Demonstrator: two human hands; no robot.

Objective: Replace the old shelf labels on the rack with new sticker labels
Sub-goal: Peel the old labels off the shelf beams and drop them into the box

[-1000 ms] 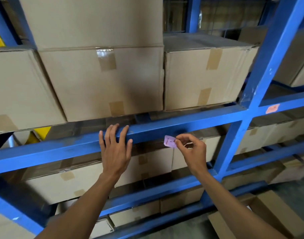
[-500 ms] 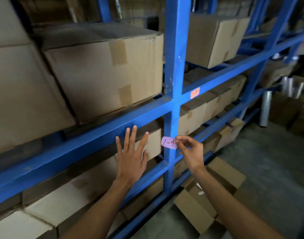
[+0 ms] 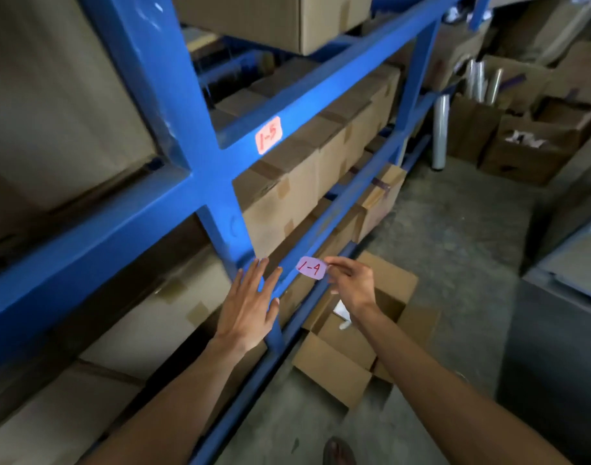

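A blue steel rack full of cardboard boxes fills the left of the view. An orange label reading 1-5 is stuck on the rack's upper beam, right of the upright. My right hand pinches a pink sticker label reading 1-4 between thumb and fingers, held in the air just off a lower beam. My left hand is flat and spread, fingertips against the upright and lower beam, holding nothing.
An open cardboard box lies on the concrete floor below my right hand. More boxes and rolls of clear film stand at the back right. A grey metal cabinet is at the right edge.
My view has swung right along the rack, so the 1-5 label is now near. Both hands moved with it; the left hand left the beam's front, the right hand still holds the pink sticker.
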